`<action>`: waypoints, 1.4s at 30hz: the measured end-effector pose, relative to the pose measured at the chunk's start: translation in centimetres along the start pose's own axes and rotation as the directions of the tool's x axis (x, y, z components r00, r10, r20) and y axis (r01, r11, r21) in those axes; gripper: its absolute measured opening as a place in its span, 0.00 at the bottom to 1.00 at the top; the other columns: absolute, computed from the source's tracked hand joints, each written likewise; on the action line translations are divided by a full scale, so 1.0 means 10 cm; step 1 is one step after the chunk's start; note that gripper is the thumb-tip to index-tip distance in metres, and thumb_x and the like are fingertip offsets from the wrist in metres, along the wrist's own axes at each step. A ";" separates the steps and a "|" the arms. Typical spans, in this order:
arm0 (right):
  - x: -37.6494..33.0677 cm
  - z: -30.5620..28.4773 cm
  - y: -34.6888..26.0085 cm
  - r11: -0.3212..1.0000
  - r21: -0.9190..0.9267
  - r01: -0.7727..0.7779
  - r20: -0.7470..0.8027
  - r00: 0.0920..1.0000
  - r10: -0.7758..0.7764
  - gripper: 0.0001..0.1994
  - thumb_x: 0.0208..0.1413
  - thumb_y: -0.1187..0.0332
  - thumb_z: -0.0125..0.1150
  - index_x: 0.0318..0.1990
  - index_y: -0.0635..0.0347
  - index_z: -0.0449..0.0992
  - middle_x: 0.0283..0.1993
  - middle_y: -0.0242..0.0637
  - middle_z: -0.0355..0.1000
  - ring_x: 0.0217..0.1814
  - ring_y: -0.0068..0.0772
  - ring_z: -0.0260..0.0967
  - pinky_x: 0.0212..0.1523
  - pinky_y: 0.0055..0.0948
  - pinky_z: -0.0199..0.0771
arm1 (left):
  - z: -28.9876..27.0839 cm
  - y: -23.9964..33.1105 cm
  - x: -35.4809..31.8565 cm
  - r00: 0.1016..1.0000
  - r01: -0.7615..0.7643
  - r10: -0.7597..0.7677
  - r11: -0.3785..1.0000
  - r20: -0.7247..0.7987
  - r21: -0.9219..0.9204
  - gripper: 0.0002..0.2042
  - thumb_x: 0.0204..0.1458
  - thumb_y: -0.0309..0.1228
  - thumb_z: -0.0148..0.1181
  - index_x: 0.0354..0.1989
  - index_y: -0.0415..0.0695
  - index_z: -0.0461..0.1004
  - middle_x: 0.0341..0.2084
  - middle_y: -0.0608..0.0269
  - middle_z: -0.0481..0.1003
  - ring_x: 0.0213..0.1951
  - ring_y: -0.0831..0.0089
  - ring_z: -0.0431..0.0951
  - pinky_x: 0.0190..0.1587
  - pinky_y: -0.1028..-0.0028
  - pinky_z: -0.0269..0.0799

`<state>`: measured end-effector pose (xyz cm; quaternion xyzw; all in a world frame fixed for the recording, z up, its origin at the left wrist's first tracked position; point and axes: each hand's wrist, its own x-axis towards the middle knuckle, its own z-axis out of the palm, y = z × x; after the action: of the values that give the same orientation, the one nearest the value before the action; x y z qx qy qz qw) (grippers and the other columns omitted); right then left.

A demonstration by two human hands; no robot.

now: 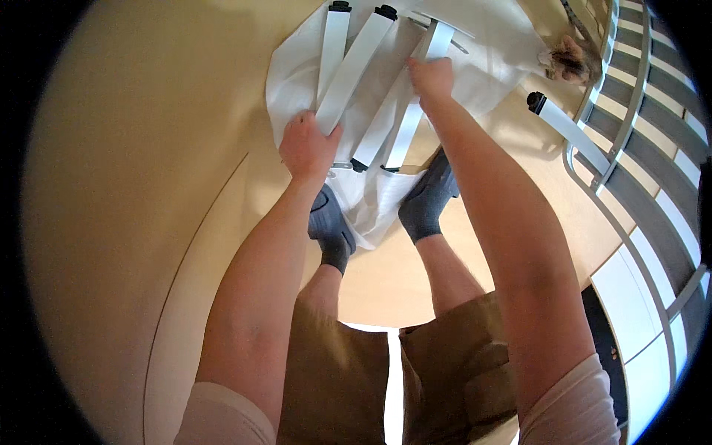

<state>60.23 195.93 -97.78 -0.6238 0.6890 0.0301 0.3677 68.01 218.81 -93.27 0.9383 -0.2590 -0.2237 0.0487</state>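
Several white metal legs with black end caps lie side by side on a white sheet (297,67). My left hand (305,144) is closed around the near end of a long white leg (357,70), whose black cap points away from me. To its left rests a second white leg (334,48). My right hand (434,80) is closed on the rightmost white leg (406,133), which has a flat metal plate (445,24) at its far end. Between the hands lies another white leg (380,130) with its black cap toward me. My palms hide parts of the held legs.
A grey slatted bed frame (627,130) stands at the right, with a black-capped leg (567,126) sticking out toward the sheet. Beside it a cat (575,61) is at the sheet's far right edge. My slippered feet (330,219) stand at the sheet's near edge.
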 end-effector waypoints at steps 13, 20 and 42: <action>-0.25 -0.09 0.08 0.998 0.017 0.055 0.038 0.998 -0.056 0.29 0.45 0.54 0.72 0.42 0.77 0.74 0.43 0.64 0.76 0.49 0.63 0.75 0.52 0.50 0.75 | -0.12 -0.18 0.06 0.989 -0.047 0.029 0.992 0.146 0.121 0.31 0.46 0.60 0.67 0.38 0.39 0.75 0.37 0.48 0.77 0.42 0.49 0.79 0.42 0.53 0.76; -1.39 -0.80 -0.10 0.970 0.209 0.124 -0.132 0.986 -0.098 0.25 0.49 0.64 0.68 0.50 0.72 0.70 0.43 0.60 0.77 0.48 0.63 0.75 0.50 0.49 0.74 | -0.96 0.15 -0.64 0.997 0.016 -0.006 0.990 0.074 -0.138 0.16 0.60 0.46 0.58 0.35 0.43 0.71 0.36 0.51 0.74 0.37 0.49 0.77 0.38 0.51 0.73; -6.03 -5.99 -1.36 0.645 -0.035 0.764 0.333 0.617 -0.713 0.24 0.35 0.72 0.67 0.45 0.59 0.71 0.41 0.46 0.72 0.46 0.53 0.73 0.49 0.46 0.73 | -4.99 1.00 -2.56 0.821 0.019 0.068 0.989 0.567 -0.145 0.18 0.53 0.43 0.56 0.39 0.42 0.82 0.40 0.44 0.81 0.46 0.48 0.81 0.50 0.54 0.76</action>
<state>41.21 213.42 -15.69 -0.8700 0.3030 0.0263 0.3881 65.93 222.00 -36.44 0.8190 -0.2569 -0.5115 0.0396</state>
